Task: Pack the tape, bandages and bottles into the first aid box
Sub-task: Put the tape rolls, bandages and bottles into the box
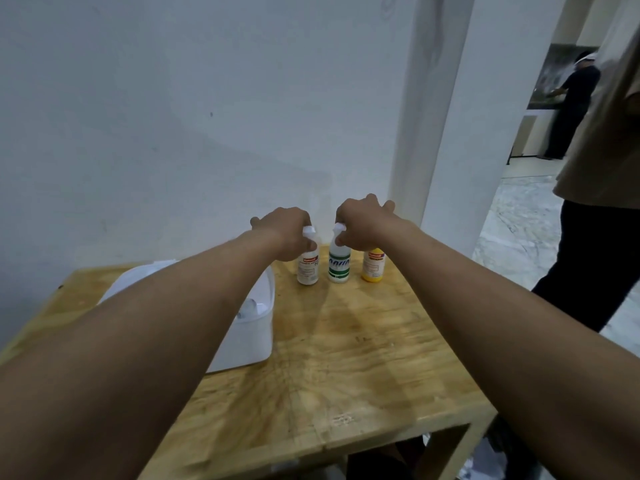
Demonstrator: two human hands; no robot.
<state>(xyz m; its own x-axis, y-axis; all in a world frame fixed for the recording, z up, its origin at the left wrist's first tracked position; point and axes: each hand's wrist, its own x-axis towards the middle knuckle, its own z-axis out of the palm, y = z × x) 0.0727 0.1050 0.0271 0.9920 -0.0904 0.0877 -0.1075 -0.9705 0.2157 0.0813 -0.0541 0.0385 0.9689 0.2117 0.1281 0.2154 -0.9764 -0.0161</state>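
Three small bottles stand in a row at the far edge of the wooden table (346,358): a white bottle with a red label (308,270), a white bottle with a green label (339,266) and a yellow bottle (373,266). My left hand (287,233) is closed around the top of the red-label bottle. My right hand (363,223) grips the cap of the green-label bottle and partly covers the yellow one. The white first aid box (256,337) sits at the left, mostly hidden under my left forearm. A roll of tape (250,308) shows inside it.
A white wall rises right behind the bottles. A white pillar (440,133) stands at the back right. A person in a tan shirt and dark trousers (602,202) stands close to the table's right side. Another person is far off in the background.
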